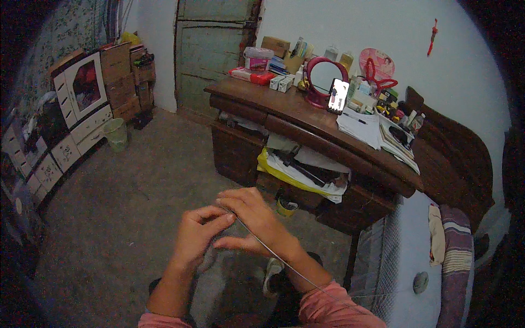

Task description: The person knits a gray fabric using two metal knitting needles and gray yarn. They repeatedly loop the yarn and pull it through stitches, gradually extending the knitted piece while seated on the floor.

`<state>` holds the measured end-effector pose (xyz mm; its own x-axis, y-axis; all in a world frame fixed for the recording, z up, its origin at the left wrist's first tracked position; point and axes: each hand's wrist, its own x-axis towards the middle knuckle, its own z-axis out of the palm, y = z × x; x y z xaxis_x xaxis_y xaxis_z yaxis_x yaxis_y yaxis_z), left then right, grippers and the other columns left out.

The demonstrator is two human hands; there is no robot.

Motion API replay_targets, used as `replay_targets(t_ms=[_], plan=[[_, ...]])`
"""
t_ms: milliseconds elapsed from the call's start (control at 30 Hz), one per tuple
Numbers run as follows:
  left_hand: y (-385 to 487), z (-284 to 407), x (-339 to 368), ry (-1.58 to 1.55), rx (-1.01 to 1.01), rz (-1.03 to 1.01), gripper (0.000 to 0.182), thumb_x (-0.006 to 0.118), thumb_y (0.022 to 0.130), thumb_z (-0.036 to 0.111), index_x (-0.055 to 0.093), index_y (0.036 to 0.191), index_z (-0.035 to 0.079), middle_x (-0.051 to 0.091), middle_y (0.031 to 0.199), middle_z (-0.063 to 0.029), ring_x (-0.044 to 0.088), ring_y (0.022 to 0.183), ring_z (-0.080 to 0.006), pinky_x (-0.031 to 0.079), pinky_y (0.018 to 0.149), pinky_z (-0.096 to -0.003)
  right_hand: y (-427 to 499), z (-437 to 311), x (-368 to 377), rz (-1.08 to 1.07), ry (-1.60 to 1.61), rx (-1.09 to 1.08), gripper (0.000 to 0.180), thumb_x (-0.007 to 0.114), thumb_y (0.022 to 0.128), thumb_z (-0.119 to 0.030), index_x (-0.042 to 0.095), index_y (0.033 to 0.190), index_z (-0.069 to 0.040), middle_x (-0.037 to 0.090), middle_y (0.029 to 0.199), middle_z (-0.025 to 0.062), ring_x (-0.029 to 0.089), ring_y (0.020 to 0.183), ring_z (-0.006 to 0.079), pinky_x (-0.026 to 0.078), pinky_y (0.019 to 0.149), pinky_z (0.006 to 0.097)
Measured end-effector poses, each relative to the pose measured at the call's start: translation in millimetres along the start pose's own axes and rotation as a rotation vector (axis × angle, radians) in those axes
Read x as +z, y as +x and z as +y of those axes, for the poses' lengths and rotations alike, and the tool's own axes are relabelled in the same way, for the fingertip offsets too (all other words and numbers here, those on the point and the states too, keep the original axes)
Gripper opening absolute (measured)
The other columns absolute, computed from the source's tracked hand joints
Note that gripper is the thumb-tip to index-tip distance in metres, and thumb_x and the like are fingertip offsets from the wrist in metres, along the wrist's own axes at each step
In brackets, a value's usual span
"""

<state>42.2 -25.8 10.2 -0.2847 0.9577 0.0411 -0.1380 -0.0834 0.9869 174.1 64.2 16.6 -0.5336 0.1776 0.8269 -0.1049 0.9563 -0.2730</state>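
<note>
My left hand (197,231) pinches a thin grey strand of yarn (267,247) between thumb and forefinger. From there the yarn runs taut across the back of my right hand (258,223) and along the forearm. Close against the left fingertips, my right hand has its fingers bent and its thumb spread well apart. No firm grip by that hand shows. A small grey ball (420,283), apparently yarn, lies on the bed to the right, with a faint strand leading toward it. Whatever sits between my fingertips is too small to make out.
Ahead stands a dark wooden desk (287,108) bearing a round mirror (326,78), a lit phone (338,96) and papers (361,125). The bed (410,246) with a striped rolled blanket (455,246) is at right. A bin (116,134) stands near a white cabinet (84,90) at left.
</note>
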Motion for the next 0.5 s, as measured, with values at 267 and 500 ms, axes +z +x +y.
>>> replay_targets(t_ms=[267, 500], plan=[[1.1, 4.0, -4.6, -0.053, 0.033, -0.002, 0.012, 0.066, 0.081, 0.009, 0.067, 0.088, 0.000, 0.065, 0.084, -0.0041, 0.057, 0.077, -0.0085, 0.045, 0.068, -0.0221, 4.8, -0.9, -7.8, -0.013, -0.201, 0.141, 0.032, 0.075, 0.068, -0.030, 0.061, 0.085, -0.006, 0.050, 0.076, 0.0074, 0.045, 0.074, 0.0263, 0.034, 0.066, 0.0354], [5.8, 1.5, -7.9, -0.111, 0.048, -0.070, 0.016, 0.063, 0.084, 0.010, 0.063, 0.098, 0.002, 0.063, 0.090, -0.0023, 0.057, 0.082, -0.0073, 0.045, 0.075, -0.0218, -1.4, -1.1, -9.2, 0.063, -0.372, 0.090, 0.017, 0.071, 0.070, -0.017, 0.065, 0.083, -0.007, 0.047, 0.068, 0.0054, 0.043, 0.067, 0.0230, 0.033, 0.062, 0.0337]])
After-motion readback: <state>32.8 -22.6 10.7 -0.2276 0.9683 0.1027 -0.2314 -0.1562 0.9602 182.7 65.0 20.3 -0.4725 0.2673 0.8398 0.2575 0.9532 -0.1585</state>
